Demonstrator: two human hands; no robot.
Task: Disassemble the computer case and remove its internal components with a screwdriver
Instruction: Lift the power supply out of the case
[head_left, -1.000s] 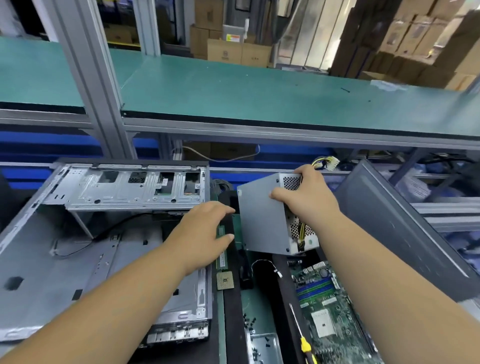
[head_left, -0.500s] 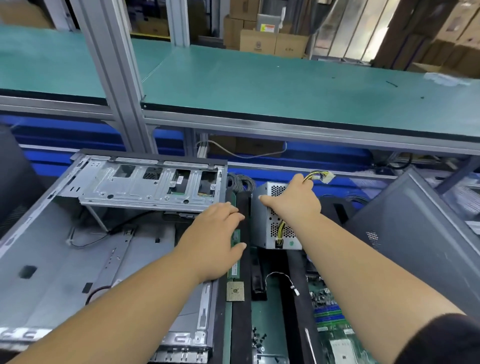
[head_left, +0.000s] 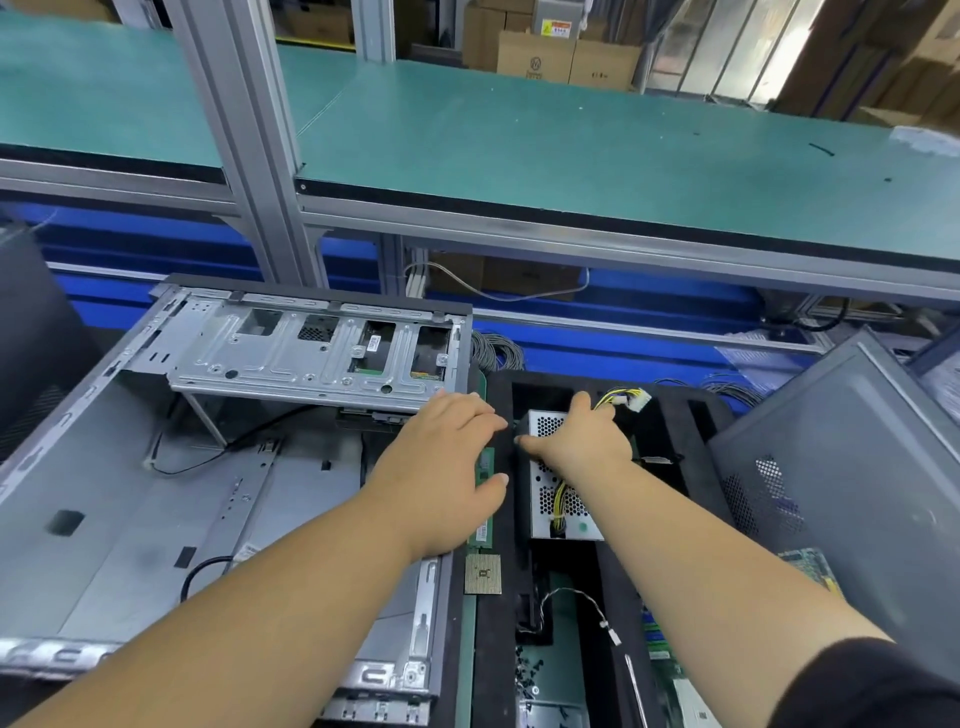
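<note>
On the tabletop (head_left: 483, 649), the computer case (head_left: 156, 493) lies open at left, its drive cage (head_left: 311, 358) raised along the far side and a black cable (head_left: 208, 457) trailing across its bare floor. Right of it sits a black foam tray (head_left: 670, 441); the power supply (head_left: 558, 499), a perforated metal box, rests in a tray compartment with its yellow-and-black wire bundle (head_left: 626, 399) rising at the far end. The right hand (head_left: 582, 441) lies on top of the power supply, fingers curved over its far edge and thumb against its left side, gripping it. The left hand (head_left: 447, 462) is spread flat with relaxed fingers over the case's right edge, holding nothing; it partly covers a green memory module (head_left: 483, 530) lying between case and tray. A square processor chip (head_left: 483, 574) lies just nearer than the module. A thin grey lead (head_left: 582, 603) and loose black screws (head_left: 527, 670) occupy the near tray section. The motherboard (head_left: 662, 649) shows beneath the right forearm. A grey side panel (head_left: 841, 467) leans at far right. Above stands a green shelf (head_left: 571, 150) on an aluminium frame (head_left: 244, 130), with cardboard boxes (head_left: 566, 57) behind.
</note>
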